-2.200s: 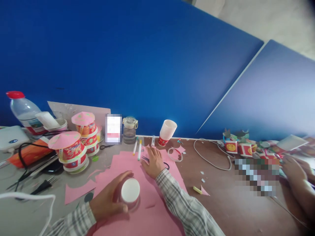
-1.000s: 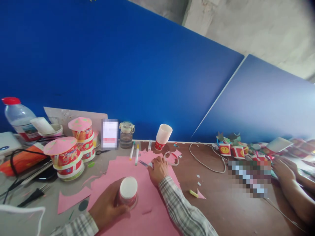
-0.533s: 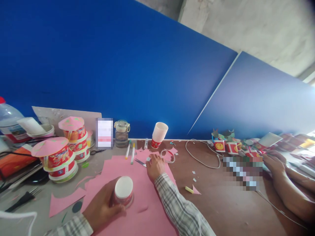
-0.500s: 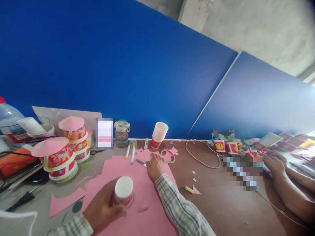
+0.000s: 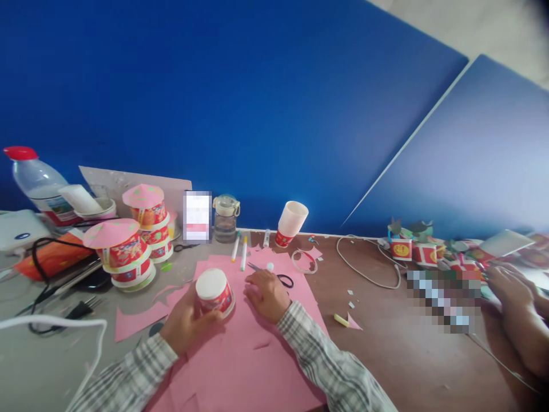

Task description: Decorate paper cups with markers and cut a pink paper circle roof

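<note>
Left fingers (image 5: 209, 318) hold a red cup (image 5: 214, 289) (pink paper (image 5: 253, 366) beneath).

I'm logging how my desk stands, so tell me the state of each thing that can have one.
Red paper cup: upside down, in the left hand
Scissors: lying down, partly hidden by the right hand; blade opening unclear
Pink paper: spread flat
Clear jar: lid on, partly filled
Red-capped bottle: cap on
Black plug: unplugged, prongs bare
Two markers: lying down
</note>
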`<state>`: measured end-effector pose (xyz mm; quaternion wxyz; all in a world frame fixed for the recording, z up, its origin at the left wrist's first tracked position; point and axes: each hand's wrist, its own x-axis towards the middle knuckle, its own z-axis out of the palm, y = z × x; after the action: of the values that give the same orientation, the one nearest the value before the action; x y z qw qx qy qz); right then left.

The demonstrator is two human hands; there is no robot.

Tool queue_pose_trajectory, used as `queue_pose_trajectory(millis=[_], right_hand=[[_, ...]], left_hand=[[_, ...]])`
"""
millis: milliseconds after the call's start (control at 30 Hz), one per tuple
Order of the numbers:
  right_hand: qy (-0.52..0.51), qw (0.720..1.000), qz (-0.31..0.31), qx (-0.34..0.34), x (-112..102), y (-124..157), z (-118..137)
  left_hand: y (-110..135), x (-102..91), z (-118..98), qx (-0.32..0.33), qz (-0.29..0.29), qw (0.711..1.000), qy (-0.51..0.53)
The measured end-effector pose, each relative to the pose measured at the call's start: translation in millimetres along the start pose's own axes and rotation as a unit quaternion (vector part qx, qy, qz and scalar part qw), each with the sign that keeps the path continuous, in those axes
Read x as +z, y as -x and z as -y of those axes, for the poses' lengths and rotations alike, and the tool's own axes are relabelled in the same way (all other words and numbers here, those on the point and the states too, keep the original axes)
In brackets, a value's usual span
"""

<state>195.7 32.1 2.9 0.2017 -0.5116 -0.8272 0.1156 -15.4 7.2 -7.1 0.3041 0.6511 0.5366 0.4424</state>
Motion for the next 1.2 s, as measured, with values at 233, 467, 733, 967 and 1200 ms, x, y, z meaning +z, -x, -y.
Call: queue_pose_trajectory(millis=[233,467,733,967,1200], right_hand=[[0.017,0.978,0.189,-0.088,-22.9,20.7,23.9],[0.062,0.962,0.252,-0.08,-28.3,29.9,41.5],[0.052,0.972,0.214,-0.084,-25.7,40.7,41.7],[0.072,0.973,0.206,-0.078,-25.8,42.0,47.7],[0.067,0.976,0.178,-0.105,-21.8,49.4,48.0]], left_hand=[[-6.1,-6.5,-2.2,0.002,-0.059,0.998,-0.038],[-8.9,-8.7,2.4,0.013,-0.086,0.993,-0.074],[-8.2,-9.4,1.1,0.016,-0.079,0.993,-0.086],[-6.4,-7.6,1.8,0.009,-0.065,0.995,-0.082],[-4.7,-6.4,-4.0,0.039,-0.045,0.995,-0.08]])
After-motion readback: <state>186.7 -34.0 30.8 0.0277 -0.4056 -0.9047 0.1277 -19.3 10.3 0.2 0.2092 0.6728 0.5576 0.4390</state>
